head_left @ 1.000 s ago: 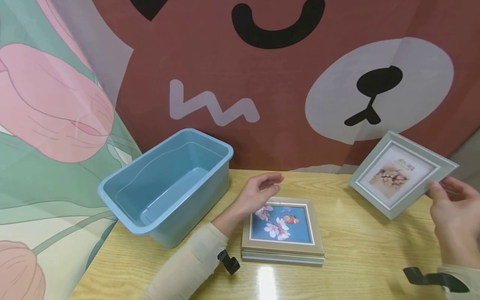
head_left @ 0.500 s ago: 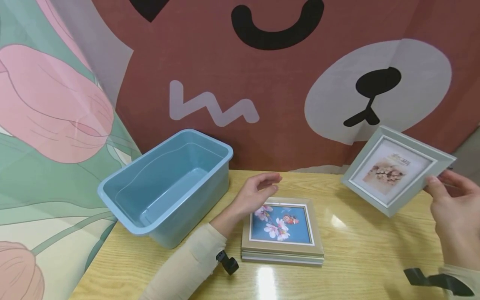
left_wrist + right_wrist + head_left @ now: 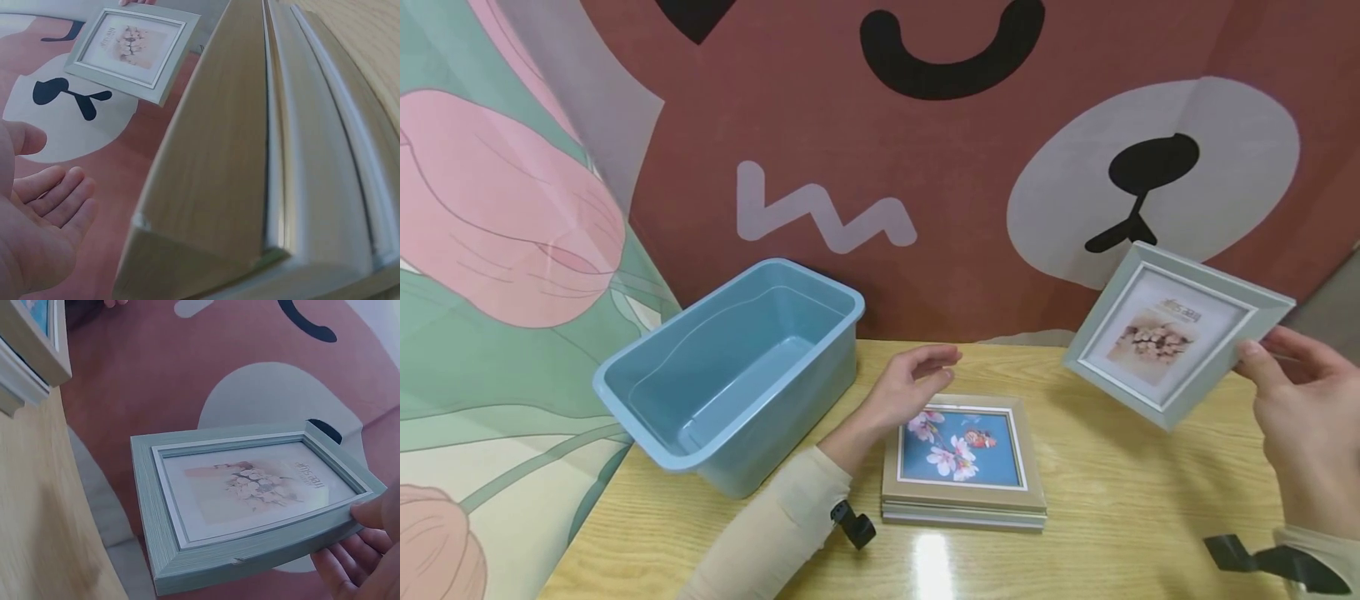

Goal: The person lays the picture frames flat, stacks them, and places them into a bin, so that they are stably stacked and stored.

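My right hand (image 3: 1303, 400) pinches a pale green picture frame (image 3: 1217, 333) by its right side, thumb on the front and fingers behind. The frame is tilted and raised above the table, with a flower print under its pane, as the right wrist view also shows. My left hand (image 3: 912, 387) hovers with relaxed fingers over the back left corner of a stack of picture frames, holding nothing. On top of that stack lies a light brown picture frame (image 3: 1030, 454) with a blue blossom picture. In the left wrist view the stack's edges (image 3: 312, 144) fill the right side.
A blue plastic bin (image 3: 790, 408) stands at the left of the wooden table (image 3: 1120, 517), with nothing visible inside. Behind the table hangs a reddish-brown cloth (image 3: 970, 208) with a cartoon bear face. A flower-printed cloth (image 3: 512, 208) borders the left side.
My right hand has carried the pale green picture frame left and slightly up, toward the stack. My left hand has stayed almost in place.
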The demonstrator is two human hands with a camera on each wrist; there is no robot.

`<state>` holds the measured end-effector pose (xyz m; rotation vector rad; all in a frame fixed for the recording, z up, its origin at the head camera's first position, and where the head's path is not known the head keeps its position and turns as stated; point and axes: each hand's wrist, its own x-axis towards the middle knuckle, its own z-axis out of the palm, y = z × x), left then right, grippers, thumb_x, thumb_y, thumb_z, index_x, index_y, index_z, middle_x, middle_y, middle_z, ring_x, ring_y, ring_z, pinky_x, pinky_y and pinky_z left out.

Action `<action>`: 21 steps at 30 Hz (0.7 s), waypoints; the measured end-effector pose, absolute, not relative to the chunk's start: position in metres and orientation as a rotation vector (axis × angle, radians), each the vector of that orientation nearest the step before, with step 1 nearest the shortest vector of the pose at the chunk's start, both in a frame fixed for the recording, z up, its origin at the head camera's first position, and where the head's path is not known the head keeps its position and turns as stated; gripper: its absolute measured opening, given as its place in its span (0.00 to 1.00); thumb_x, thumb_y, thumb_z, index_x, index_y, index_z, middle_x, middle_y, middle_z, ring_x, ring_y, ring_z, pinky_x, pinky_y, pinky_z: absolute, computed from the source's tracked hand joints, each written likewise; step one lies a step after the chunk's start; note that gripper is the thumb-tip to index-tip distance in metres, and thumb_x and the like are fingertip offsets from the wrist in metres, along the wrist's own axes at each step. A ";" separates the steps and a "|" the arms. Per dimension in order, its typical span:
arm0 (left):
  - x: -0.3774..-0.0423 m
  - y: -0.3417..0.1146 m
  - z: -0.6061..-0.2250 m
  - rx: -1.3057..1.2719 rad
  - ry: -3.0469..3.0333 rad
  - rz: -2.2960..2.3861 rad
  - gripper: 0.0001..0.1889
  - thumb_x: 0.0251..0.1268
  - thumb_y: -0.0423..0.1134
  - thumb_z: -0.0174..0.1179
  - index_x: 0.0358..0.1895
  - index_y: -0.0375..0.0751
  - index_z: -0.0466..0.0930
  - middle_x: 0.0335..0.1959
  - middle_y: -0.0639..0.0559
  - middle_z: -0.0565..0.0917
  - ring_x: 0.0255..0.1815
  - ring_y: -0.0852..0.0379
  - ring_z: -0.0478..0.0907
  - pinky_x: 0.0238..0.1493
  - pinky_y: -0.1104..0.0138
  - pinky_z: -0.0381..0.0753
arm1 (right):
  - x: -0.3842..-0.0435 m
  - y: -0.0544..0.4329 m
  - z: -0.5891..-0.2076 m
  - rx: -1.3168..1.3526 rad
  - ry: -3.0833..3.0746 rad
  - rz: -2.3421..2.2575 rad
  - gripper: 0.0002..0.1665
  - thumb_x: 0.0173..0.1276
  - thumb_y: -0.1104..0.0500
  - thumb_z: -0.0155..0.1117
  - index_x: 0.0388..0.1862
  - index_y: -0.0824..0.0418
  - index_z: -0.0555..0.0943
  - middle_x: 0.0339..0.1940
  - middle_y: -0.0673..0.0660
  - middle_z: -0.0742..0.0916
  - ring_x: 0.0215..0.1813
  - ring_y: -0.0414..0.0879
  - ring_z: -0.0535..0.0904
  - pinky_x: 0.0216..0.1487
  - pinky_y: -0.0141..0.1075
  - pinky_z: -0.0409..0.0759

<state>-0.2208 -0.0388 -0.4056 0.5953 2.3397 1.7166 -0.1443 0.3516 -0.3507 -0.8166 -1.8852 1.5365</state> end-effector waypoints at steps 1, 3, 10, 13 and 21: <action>-0.221 -0.039 -0.406 0.596 2.340 1.716 0.22 0.82 0.39 0.61 0.73 0.43 0.79 0.70 0.46 0.85 0.74 0.42 0.80 0.76 0.52 0.80 | -0.145 0.351 -0.350 -0.817 -1.889 1.538 0.23 0.79 0.58 0.68 0.70 0.46 0.83 0.37 0.30 0.82 0.31 0.19 0.80 0.23 0.19 0.65; -0.222 -0.040 -0.406 0.595 2.342 1.713 0.21 0.82 0.39 0.61 0.73 0.43 0.79 0.70 0.47 0.85 0.74 0.43 0.80 0.75 0.52 0.81 | -0.145 0.349 -0.348 -0.827 -1.911 1.525 0.24 0.80 0.57 0.67 0.72 0.46 0.82 0.37 0.29 0.82 0.31 0.19 0.80 0.24 0.20 0.65; -0.222 -0.041 -0.406 0.598 2.324 1.728 0.22 0.81 0.38 0.61 0.74 0.41 0.79 0.70 0.45 0.84 0.75 0.40 0.78 0.76 0.51 0.80 | -0.146 0.339 -0.343 -0.822 -1.974 1.455 0.26 0.80 0.56 0.66 0.75 0.47 0.81 0.39 0.27 0.81 0.33 0.19 0.78 0.26 0.20 0.64; -0.222 -0.042 -0.406 0.590 2.320 1.733 0.22 0.81 0.38 0.61 0.74 0.42 0.79 0.70 0.46 0.84 0.75 0.39 0.78 0.76 0.50 0.79 | -0.145 0.335 -0.339 -0.810 -1.973 1.470 0.26 0.80 0.56 0.67 0.74 0.49 0.81 0.38 0.28 0.81 0.32 0.19 0.79 0.24 0.22 0.63; -0.219 -0.043 -0.403 0.567 2.348 1.709 0.22 0.80 0.40 0.63 0.73 0.45 0.80 0.70 0.47 0.85 0.76 0.41 0.78 0.76 0.50 0.79 | -0.139 0.325 -0.328 -0.691 -1.890 1.544 0.19 0.76 0.61 0.71 0.63 0.50 0.88 0.37 0.31 0.87 0.29 0.23 0.84 0.22 0.19 0.68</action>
